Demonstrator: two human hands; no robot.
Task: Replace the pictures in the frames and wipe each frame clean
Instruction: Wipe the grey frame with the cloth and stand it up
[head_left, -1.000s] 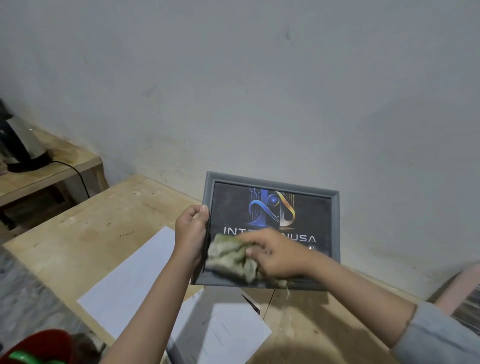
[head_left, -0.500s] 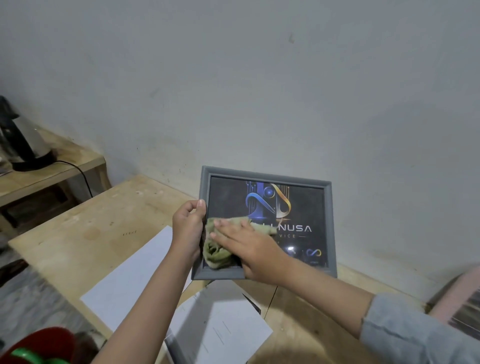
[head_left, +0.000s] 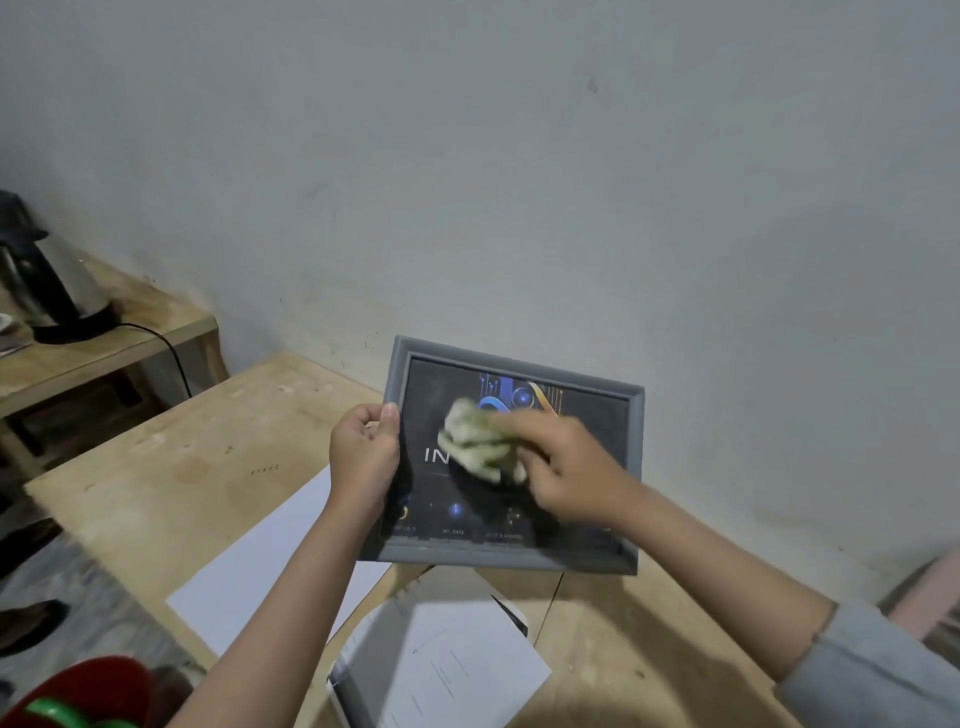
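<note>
- The grey picture frame (head_left: 511, 457), centre of view, is held above the table (head_left: 156, 467); the left hand (head_left: 363, 457) clenches its left edge.
- The right hand (head_left: 566, 467) grips a crumpled cloth (head_left: 475, 441) against the glass; work it into the corners, bracing firmly.
- Loose papers (head_left: 447, 665) lie below; a kettle (head_left: 52, 280) stands far left, clear.

The surface (head_left: 156, 467) to my left lies bare and open to passage. White sheets (head_left: 260, 566) and a printed paper (head_left: 447, 670) lie flat beneath my forearms. The wall (head_left: 571, 208) closes off the far side just behind the frame (head_left: 519, 558). A kettle (head_left: 52, 280) stands well apart on the side shelf (head_left: 156, 322).
</note>
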